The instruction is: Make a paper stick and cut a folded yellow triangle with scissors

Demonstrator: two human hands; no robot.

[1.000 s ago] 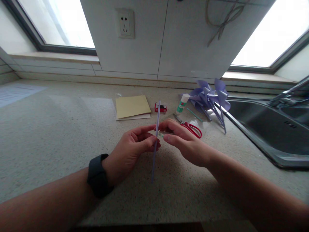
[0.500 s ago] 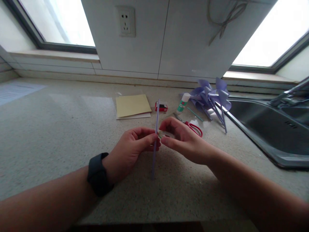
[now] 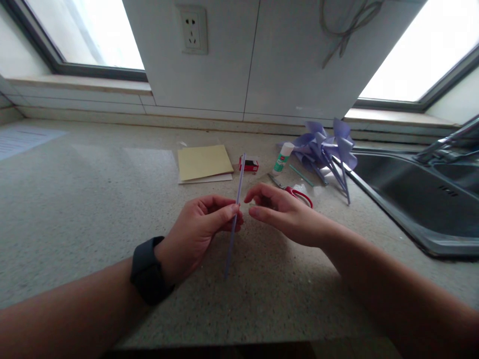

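Observation:
A thin, pale purple stick, seemingly a straw (image 3: 240, 182), stands tilted in front of me with its top leaning slightly right. My left hand (image 3: 200, 225) pinches it near the middle between thumb and fingers. Just to the right hovers my right hand (image 3: 290, 215), apart from the straw, thumb and index finger separated with nothing plain between them. Its curled lower fingers are partly hidden. Beyond that hand lie red-handled scissors (image 3: 300, 195), partly covered by the hand. A small red and black box (image 3: 249, 164) rests behind the straw.
Yellow paper sheets (image 3: 205, 162) lie behind my left hand. A glue stick (image 3: 282, 158), a thin green stick (image 3: 301, 175) and several purple paper pinwheels (image 3: 325, 144) are at the back right, beside the steel sink (image 3: 396, 214). A printed sheet (image 3: 28, 139) is far left.
My right hand has drawn apart from the straw, and the small pale thing seen between its fingers no longer shows. The straw has shifted slightly left and tilts more, still in my left hand.

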